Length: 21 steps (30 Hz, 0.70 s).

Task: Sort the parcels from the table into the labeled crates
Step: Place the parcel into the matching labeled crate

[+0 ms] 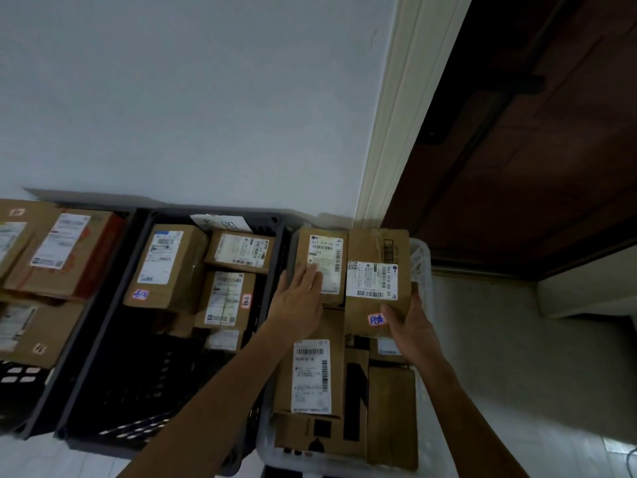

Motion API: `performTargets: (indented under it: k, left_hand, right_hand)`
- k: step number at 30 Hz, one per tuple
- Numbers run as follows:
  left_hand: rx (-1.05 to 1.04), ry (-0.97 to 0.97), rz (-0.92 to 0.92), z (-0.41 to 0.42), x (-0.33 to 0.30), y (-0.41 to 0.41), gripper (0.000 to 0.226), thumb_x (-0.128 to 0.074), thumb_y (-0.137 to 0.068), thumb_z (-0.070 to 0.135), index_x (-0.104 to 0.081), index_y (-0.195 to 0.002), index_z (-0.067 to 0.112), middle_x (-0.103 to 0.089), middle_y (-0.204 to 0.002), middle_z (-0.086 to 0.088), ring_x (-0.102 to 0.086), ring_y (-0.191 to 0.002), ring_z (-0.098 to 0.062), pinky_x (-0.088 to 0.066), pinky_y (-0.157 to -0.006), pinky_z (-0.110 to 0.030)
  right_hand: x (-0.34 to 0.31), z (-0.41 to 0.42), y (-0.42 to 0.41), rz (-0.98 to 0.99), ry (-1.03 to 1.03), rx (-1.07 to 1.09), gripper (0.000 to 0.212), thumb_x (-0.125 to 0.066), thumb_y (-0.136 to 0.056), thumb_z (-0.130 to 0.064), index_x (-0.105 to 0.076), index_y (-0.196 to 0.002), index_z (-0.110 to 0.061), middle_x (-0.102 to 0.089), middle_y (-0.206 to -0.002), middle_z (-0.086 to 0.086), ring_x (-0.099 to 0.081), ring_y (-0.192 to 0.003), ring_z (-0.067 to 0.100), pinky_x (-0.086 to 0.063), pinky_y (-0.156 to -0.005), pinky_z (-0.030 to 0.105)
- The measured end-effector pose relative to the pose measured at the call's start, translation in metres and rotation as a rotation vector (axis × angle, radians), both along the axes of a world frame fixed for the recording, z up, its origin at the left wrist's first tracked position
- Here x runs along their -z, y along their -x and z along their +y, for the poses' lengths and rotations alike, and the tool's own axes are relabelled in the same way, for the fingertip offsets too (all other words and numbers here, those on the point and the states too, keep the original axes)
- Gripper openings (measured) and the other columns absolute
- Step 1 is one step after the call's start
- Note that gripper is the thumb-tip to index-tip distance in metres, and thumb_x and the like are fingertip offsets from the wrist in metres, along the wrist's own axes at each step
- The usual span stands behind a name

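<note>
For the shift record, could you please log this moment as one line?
left hand: flat on labeled parcel | right hand: gripping neighboring parcel | place: white crate

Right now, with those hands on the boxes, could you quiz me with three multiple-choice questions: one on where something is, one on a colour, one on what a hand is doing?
1. Where does the box under the right hand sit?
A. in the white crate on the right
B. on the floor
C. in the middle dark crate

2. What colour is the wall behind the crates?
A. red
B. white
C. green

3. What is the left hand doing?
A. hanging idle
B. gripping a pen
C. lying flat on a labelled parcel

Answers: 1 A, the right-hand box lies on the pile in the white crate. 2 B, it is plain white. 3 C, its fingers stretch over the labelled parcel.
</note>
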State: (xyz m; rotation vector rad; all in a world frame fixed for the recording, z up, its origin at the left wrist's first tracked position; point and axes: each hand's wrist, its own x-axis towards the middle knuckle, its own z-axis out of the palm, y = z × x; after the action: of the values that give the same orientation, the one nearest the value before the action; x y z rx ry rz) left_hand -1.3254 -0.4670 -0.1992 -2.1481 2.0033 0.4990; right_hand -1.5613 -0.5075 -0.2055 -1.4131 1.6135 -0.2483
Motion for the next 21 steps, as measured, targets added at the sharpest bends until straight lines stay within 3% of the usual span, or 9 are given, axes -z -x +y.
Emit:
performTargets:
  k: [4, 8, 14, 17, 21]
  left_hand:
    - [0.029, -0.057, 0.004, 0.000, -0.004, -0.008, 0.064, -0.038, -0.103, 0.027, -0.009, -0.160, 0.015, 0.003, -0.168, -0.001, 0.010, -0.154, -0.020, 0.002, -0.125, -0.050]
    - [0.021, -0.084, 0.028, 0.006, -0.008, -0.005, 0.067, -0.041, -0.101, 0.021, -0.009, -0.160, 0.016, 0.004, -0.168, -0.001, 0.012, -0.154, -0.020, 0.002, -0.125, -0.050]
    - [0.047, -0.085, 0.038, 0.056, -0.006, -0.002, 0.073, -0.045, -0.102, 0.030, -0.004, -0.160, 0.014, 0.007, -0.168, -0.003, 0.013, -0.154, -0.021, 0.003, -0.125, -0.047]
    - [0.055, -0.098, 0.031, 0.067, -0.011, -0.007, 0.074, -0.045, -0.103, 0.033, -0.002, -0.160, 0.014, 0.007, -0.168, -0.004, 0.012, -0.154, -0.020, 0.004, -0.124, -0.044]
    - [0.052, -0.013, 0.073, 0.063, -0.031, -0.012, 0.070, -0.043, -0.103, 0.032, -0.008, -0.160, 0.013, -0.005, -0.168, -0.006, 0.002, -0.155, -0.023, -0.001, -0.125, -0.043]
  right_hand:
    - [0.003, 0.004, -0.003, -0.001, -0.004, 0.008, 0.066, -0.057, -0.099, -0.045, -0.022, -0.153, -0.031, -0.058, -0.141, 0.004, -0.066, -0.114, 0.025, -0.054, -0.097, 0.046]
    - [-0.004, 0.005, -0.004, 0.006, 0.006, 0.029, 0.064, -0.059, -0.099, -0.041, -0.026, -0.152, -0.027, -0.057, -0.141, 0.005, -0.065, -0.112, 0.023, -0.054, -0.094, 0.043]
    - [-0.016, 0.019, -0.012, 0.197, 0.120, -0.028, 0.081, -0.063, -0.095, -0.049, -0.018, -0.156, -0.024, -0.040, -0.154, 0.012, -0.045, -0.138, 0.034, -0.046, -0.106, 0.056]
    - [-0.027, 0.023, -0.018, 0.328, 0.218, -0.099, 0.084, -0.064, -0.094, -0.049, -0.017, -0.158, -0.020, -0.035, -0.156, 0.012, -0.036, -0.143, 0.032, -0.040, -0.112, 0.053]
    - [-0.047, 0.023, -0.030, 0.410, 0.266, -0.218, 0.073, -0.055, -0.098, -0.050, -0.024, -0.154, -0.018, -0.035, -0.156, 0.010, -0.033, -0.144, 0.030, -0.036, -0.116, 0.048]
